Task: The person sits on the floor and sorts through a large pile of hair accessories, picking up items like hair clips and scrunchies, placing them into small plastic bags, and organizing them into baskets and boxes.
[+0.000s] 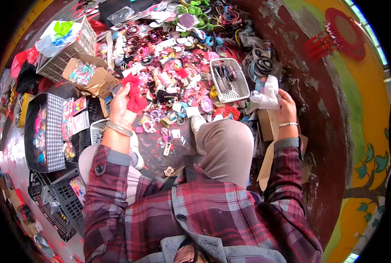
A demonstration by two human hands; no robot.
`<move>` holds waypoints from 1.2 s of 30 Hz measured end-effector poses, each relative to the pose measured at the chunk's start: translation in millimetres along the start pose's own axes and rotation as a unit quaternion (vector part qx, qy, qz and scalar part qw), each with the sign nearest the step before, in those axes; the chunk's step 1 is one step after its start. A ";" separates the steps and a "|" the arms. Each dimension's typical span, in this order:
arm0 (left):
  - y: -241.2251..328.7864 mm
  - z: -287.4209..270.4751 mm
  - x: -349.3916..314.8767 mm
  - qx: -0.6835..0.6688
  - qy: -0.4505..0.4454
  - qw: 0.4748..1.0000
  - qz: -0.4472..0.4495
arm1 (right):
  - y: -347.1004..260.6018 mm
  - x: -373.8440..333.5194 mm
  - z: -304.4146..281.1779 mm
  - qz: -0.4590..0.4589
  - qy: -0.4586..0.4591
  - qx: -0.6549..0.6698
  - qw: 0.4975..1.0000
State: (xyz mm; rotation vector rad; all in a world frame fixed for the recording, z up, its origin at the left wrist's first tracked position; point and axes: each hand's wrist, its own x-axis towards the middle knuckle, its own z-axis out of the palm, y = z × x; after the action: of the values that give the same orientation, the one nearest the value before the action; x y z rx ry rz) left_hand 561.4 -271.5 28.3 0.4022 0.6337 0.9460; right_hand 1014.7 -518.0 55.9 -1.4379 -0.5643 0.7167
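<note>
Plaid shirt [154,215] cut off, hands [121,107] [287,107] clamped, left on red fabric [136,95], right on indistinct white material [268,94]

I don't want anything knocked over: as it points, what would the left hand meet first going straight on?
Beyond the red fabric piece it holds, the left hand would probably meet the heap of small multicoloured accessories, though depth is unclear.

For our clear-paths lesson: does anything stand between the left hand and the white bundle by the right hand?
Across the picture, a pile of accessories and the white basket lie between the left hand, holding red cloth, and white bundle. One view can't show whether they block it.
</note>
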 end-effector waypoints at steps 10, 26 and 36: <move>-16.5 -50.3 3.4 -0.007 0.039 0.999 -0.013 | 146.0 7.3 -153.4 0.147 0.350 -0.045 0.924; 0.5 84.9 -75.2 0.130 -0.111 0.975 0.140 | -49.4 -95.7 295.8 0.173 -0.377 0.194 0.889; 114.2 -28.3 -144.7 0.393 0.001 0.896 0.207 | -23.7 -107.9 334.5 0.190 -0.401 0.183 0.877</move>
State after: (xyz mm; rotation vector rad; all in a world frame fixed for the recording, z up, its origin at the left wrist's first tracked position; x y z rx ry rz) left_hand 410.2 -331.6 119.5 1.3013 0.9459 1.0608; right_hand 699.8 -369.8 110.4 -0.8509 -0.7240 1.6757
